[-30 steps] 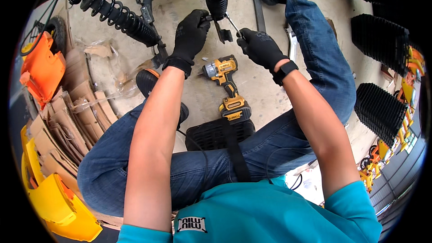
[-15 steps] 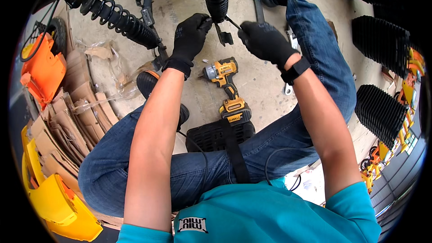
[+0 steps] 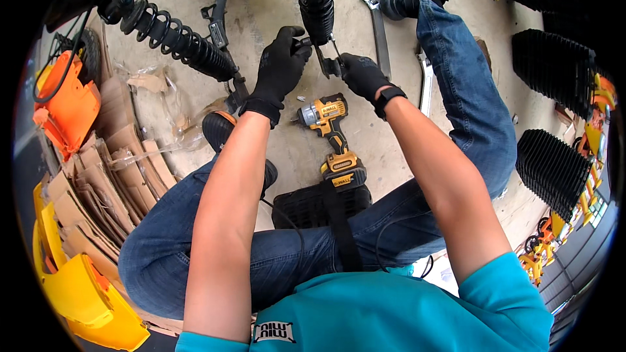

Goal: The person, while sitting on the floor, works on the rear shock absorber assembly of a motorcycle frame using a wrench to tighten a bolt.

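A black coil-spring shock absorber (image 3: pixel 317 6) hangs at the top middle, with a dark metal bracket (image 3: pixel 328 65) at its lower end. My left hand (image 3: pixel 279 70), in a black glove, is on the bracket's left side; its fingers close on a small dark cylindrical piece (image 3: pixel 303 43). On the other side, my gloved right hand (image 3: pixel 362 78) is closed beside the bracket on a thin metal rod (image 3: pixel 335 47), which points up toward the shock's lower end. The rod's other end is hidden in the glove.
A yellow-black cordless power driver (image 3: pixel 334 132) lies below my hands. An adjustable wrench (image 3: pixel 378 23) and another wrench (image 3: pixel 426 85) lie to the right, by my leg. A second shock absorber (image 3: pixel 176 34), flattened cardboard (image 3: pixel 104 176) and orange panels (image 3: pixel 68 104) are on the left.
My right hand has moved down and left, closer to the bracket, and the rod now stands more upright. My left hand has shifted slightly, and its dark piece now shows.
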A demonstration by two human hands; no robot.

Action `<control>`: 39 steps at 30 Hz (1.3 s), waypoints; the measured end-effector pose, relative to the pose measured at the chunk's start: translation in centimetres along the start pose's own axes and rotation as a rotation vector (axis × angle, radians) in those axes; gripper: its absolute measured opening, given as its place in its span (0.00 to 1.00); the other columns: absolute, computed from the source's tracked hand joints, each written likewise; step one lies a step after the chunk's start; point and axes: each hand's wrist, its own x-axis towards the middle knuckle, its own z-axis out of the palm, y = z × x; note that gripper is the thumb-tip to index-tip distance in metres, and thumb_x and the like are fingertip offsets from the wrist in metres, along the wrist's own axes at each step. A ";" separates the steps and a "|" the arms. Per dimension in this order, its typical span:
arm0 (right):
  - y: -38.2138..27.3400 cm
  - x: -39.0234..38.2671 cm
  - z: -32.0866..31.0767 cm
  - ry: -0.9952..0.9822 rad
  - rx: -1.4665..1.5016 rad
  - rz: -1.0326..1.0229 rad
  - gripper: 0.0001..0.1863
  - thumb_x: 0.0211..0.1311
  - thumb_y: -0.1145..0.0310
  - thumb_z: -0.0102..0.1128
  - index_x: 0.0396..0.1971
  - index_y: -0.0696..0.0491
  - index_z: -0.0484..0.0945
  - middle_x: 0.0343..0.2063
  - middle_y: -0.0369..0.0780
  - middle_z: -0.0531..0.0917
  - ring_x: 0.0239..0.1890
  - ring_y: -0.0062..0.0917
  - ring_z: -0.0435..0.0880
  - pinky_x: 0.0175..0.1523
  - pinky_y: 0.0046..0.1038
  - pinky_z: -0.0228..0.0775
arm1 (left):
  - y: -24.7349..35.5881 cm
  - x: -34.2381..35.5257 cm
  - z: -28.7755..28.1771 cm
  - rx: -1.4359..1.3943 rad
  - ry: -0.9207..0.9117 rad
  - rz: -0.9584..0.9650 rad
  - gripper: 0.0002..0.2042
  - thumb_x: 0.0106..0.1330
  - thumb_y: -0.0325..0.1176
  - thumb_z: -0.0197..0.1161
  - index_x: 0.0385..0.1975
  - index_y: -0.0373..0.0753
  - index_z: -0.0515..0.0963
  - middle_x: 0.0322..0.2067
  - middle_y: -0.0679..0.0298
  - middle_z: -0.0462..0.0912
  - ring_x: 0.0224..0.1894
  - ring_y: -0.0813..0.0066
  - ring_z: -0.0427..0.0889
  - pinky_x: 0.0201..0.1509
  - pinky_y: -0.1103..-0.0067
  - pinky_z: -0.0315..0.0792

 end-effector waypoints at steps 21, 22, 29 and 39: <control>-8.5 -4.5 -11.0 0.226 -0.231 -0.273 0.11 0.63 0.62 0.52 0.30 0.56 0.73 0.22 0.50 0.79 0.30 0.47 0.80 0.36 0.44 0.70 | -0.6 0.0 0.4 0.177 0.085 0.155 0.09 0.64 0.30 0.59 0.41 0.35 0.79 0.36 0.51 0.83 0.38 0.55 0.82 0.42 0.71 0.74; -8.1 -5.1 -10.5 0.205 -0.180 -0.243 0.10 0.65 0.64 0.51 0.30 0.55 0.72 0.22 0.50 0.78 0.30 0.48 0.79 0.35 0.46 0.69 | -0.7 0.0 0.5 0.181 0.086 0.155 0.09 0.64 0.31 0.59 0.41 0.35 0.79 0.36 0.51 0.82 0.38 0.55 0.82 0.42 0.71 0.74; -1.3 -4.2 -2.2 0.094 0.210 -0.100 0.11 0.65 0.66 0.52 0.44 0.51 0.76 0.29 0.47 0.82 0.32 0.42 0.81 0.38 0.38 0.71 | -1.0 0.4 0.8 0.194 0.089 0.100 0.10 0.66 0.34 0.58 0.39 0.34 0.79 0.36 0.49 0.82 0.39 0.51 0.81 0.43 0.68 0.73; 0.2 -0.1 0.0 0.011 0.055 -0.083 0.12 0.63 0.67 0.52 0.43 0.52 0.79 0.35 0.50 0.83 0.42 0.44 0.82 0.47 0.38 0.72 | 0.3 -0.1 0.2 0.004 0.033 -0.016 0.09 0.62 0.30 0.59 0.40 0.36 0.75 0.35 0.50 0.82 0.41 0.51 0.81 0.45 0.68 0.74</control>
